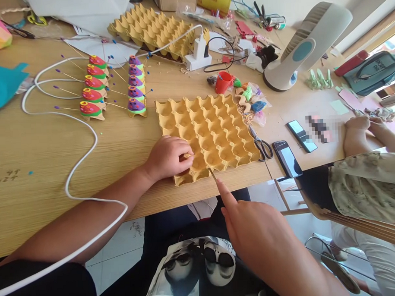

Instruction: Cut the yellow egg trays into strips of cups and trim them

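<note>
A yellow cardboard egg tray lies flat on the wooden table near its front edge. My left hand rests on the tray's near left corner, fingers curled and pressing on the cups. My right hand hovers just off the table's edge, gripping a thin blade or knife with the index finger stretched along it; its tip touches the tray's front edge.
Scissors and two phones lie right of the tray. Two rows of painted egg-cup figures stand at left, a white cable loops across the table. A second egg tray, a fan and another person's hands sit farther off.
</note>
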`<state>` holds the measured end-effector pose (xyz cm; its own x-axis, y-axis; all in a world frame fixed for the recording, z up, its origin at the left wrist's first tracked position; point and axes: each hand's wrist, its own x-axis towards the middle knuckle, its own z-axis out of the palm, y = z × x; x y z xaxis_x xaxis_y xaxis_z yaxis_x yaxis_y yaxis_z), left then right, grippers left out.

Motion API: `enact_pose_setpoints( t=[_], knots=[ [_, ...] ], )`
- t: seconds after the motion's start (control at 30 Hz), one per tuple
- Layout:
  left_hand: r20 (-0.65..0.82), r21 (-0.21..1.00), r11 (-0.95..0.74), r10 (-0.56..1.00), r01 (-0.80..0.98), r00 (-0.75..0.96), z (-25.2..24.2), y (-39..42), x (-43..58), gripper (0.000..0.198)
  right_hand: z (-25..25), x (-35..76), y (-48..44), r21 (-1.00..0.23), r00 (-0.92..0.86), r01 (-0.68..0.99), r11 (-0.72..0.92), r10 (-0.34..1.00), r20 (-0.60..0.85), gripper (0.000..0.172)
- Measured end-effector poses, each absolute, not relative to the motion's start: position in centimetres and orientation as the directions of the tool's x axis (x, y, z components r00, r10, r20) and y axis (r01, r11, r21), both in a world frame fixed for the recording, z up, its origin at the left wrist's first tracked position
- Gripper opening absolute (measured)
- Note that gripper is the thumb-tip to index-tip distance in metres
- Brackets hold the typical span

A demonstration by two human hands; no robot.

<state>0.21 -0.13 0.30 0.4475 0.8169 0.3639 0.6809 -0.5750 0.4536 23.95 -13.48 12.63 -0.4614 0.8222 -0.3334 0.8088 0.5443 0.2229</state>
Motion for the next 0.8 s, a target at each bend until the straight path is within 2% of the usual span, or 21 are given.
enact_pose_setpoints(
  t=[0.27, 0.57, 0.67, 0.8],
  knots=[
    [0.358, 0.455, -0.577, 0.816, 0.678, 0.455, 0.4, -0.1, 0.2, 0.017, 13.5, 24.2, -12.3, 0.168, -0.427, 0.831, 0.53, 0.802, -0.417, 0.08],
    [0.354, 0.447, -0.576, 0.817, 0.685, 0.456, 0.5, -0.1, 0.2, 0.017, 13.4, 23.6, -12.2, 0.212, -0.413, 0.817, 0.536, 0.802, -0.432, 0.08],
    [0.355, 0.451, -0.577, 0.816, 0.681, 0.457, 0.5, -0.1, 0.2, 0.018, 13.2, 23.9, -12.4, 0.145, -0.369, 0.867, 0.477, 0.809, -0.457, 0.08],
    [0.354, 0.451, -0.576, 0.817, 0.682, 0.456, 0.4, -0.1, 0.2, 0.019, 12.0, 25.9, -13.6, -0.051, -0.376, 0.921, 0.387, 0.841, -0.389, 0.07]
  ],
)
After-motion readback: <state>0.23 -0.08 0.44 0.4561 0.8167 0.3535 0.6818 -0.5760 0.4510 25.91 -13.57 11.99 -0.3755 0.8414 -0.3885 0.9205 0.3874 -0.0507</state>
